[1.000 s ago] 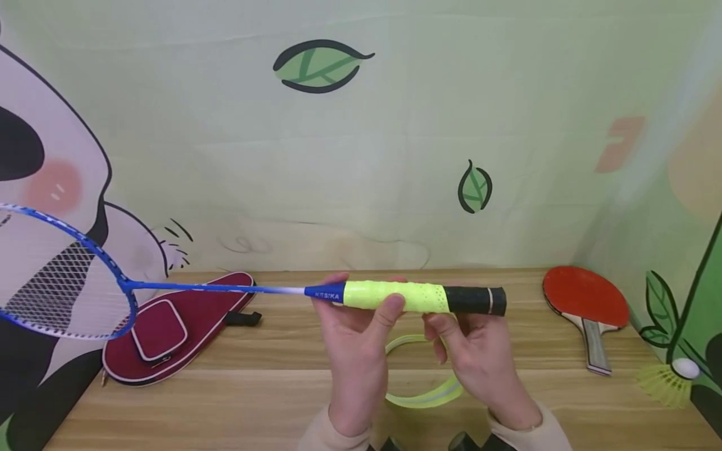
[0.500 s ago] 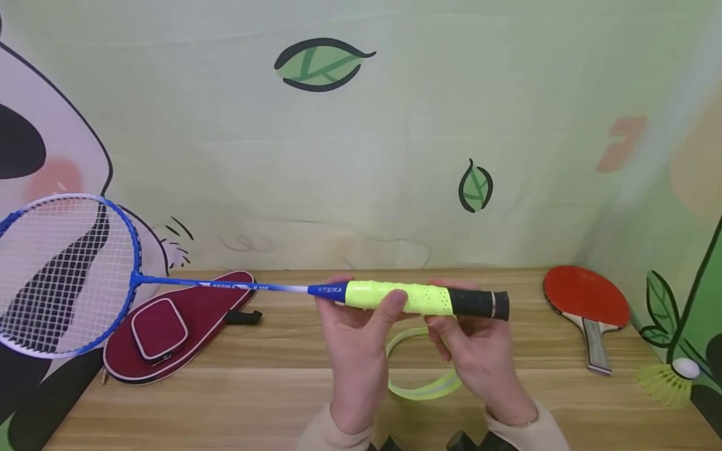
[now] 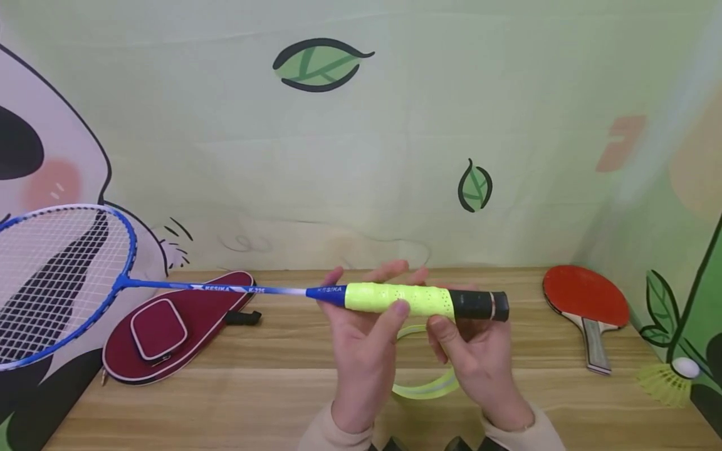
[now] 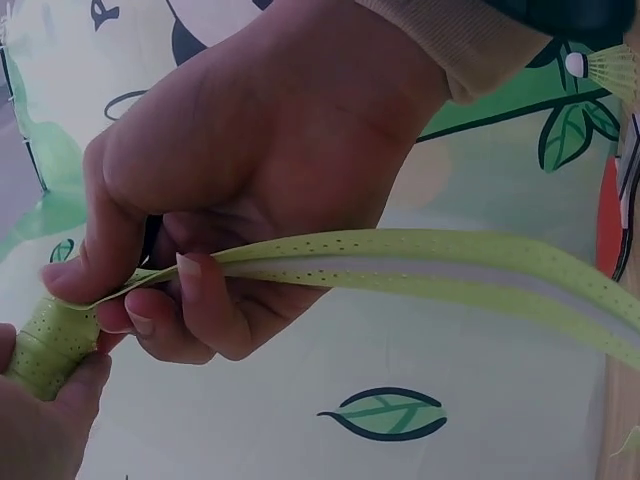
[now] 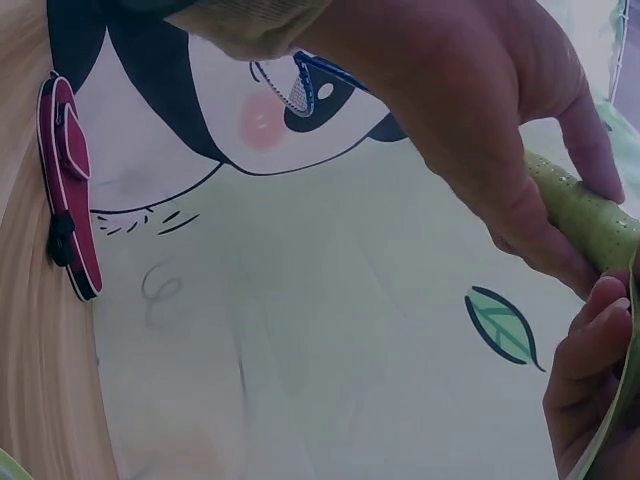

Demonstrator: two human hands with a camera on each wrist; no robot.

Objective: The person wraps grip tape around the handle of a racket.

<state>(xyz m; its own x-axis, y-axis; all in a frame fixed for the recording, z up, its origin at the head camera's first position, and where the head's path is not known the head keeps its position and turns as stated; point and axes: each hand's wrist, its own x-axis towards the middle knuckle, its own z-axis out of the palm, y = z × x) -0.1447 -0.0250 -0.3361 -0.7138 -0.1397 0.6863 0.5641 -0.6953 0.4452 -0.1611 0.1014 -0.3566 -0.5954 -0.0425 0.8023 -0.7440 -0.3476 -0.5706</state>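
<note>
A blue badminton racket (image 3: 279,290) is held level above the table, its strung head to the left and partly cut off. Yellow overgrip tape (image 3: 366,295) covers the front part of its handle; the butt end is black. My left hand (image 3: 361,363) holds the wrapped part, thumb in front, fingers behind and partly hidden, some tips showing above. My right hand (image 3: 482,363) pinches the tape where it leaves the handle beside the black part. From there the loose overgrip tape (image 4: 430,242) trails away in the left wrist view and hangs in a loop in the head view.
On the wooden table (image 3: 271,401) a dark red paddle case (image 3: 214,307) lies at left. A red table tennis paddle (image 3: 586,294) rests at right. A yellow shuttlecock (image 3: 671,382) is near the right edge. A printed cloth backdrop (image 3: 395,156) stands behind.
The racket has turned about its shaft, and its head has tilted and shifted. My left fingers have spread up above the handle, and the left thumb has slid slightly right. The right hand stays at the tape.
</note>
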